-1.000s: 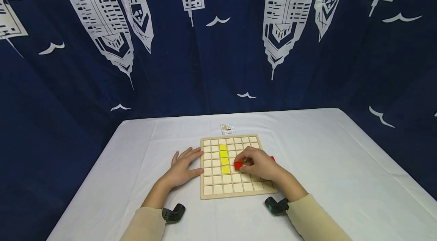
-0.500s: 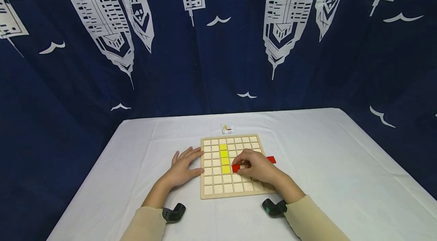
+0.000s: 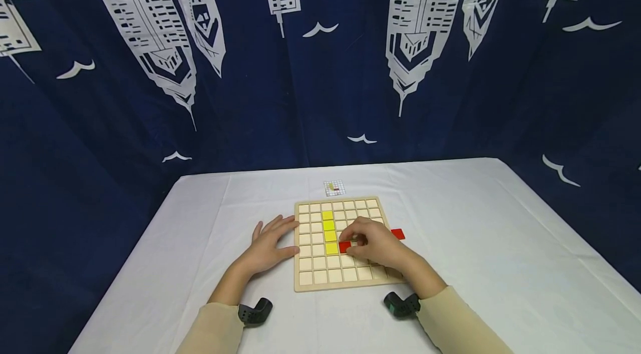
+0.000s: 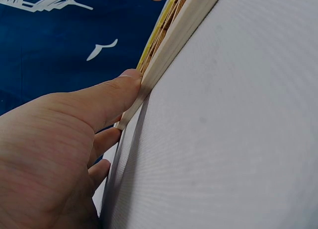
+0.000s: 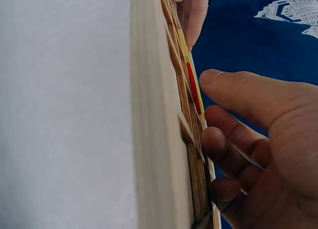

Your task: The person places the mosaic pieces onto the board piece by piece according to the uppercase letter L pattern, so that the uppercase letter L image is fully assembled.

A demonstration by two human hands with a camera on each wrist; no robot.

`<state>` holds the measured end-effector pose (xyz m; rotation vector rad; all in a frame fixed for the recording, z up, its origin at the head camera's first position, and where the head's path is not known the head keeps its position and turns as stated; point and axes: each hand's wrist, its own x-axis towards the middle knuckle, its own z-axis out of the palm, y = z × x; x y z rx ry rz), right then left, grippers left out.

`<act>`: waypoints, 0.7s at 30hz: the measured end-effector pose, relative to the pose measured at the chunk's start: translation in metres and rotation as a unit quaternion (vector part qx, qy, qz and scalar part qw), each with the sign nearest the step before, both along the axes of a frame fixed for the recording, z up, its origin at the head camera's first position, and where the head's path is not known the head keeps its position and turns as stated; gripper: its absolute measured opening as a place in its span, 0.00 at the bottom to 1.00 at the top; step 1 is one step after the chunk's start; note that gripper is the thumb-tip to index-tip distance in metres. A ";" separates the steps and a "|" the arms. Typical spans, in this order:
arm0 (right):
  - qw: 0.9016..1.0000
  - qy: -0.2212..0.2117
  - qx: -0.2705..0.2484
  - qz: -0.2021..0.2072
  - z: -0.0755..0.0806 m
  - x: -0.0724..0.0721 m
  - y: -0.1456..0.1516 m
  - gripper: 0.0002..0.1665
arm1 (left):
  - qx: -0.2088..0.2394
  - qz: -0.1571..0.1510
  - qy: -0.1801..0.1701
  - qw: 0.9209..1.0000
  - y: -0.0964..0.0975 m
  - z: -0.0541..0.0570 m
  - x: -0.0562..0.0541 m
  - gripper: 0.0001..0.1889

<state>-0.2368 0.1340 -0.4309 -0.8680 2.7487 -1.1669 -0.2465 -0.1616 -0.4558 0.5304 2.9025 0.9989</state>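
A wooden grid board [image 3: 348,288] lies on the white table. Yellow square tiles [image 3: 329,225] form a column in its cells. A red square tile [image 3: 344,247] sits in the cell right beside the lowest yellow one. My right hand [image 3: 376,242] is over the board, thumb and index finger close around that red tile; the right wrist view shows the thumb [image 5: 213,80] slightly off it and the other fingers curled loosely. My left hand [image 3: 270,246] rests at the board's left edge, fingers spread and thumb [image 4: 130,77] touching the rim.
Another red tile [image 3: 398,234] lies at the board's right edge, partly behind my right hand. Behind the board is a small card [image 3: 334,188] printed with a coloured grid. A dark blue cloth [image 3: 310,92] with white buildings hangs beyond the white table [image 3: 501,231].
My right hand has moved slightly left and down with the red tile, which now lies flat in a cell against the yellow column. The left hand has stayed still.
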 end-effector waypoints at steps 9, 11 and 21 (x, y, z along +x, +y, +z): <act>1.000 0.019 -0.013 -0.016 0.006 -0.004 0.011 0.14 | -0.002 0.001 0.001 1.000 0.000 0.001 0.001 0.32; 1.000 0.016 -0.014 -0.016 0.008 -0.005 0.013 0.14 | -0.002 0.000 0.001 1.000 0.000 0.001 0.001 0.32; 0.998 0.000 -0.011 -0.057 0.018 -0.009 0.033 0.17 | -0.007 0.006 -0.006 1.000 0.001 0.002 0.002 0.33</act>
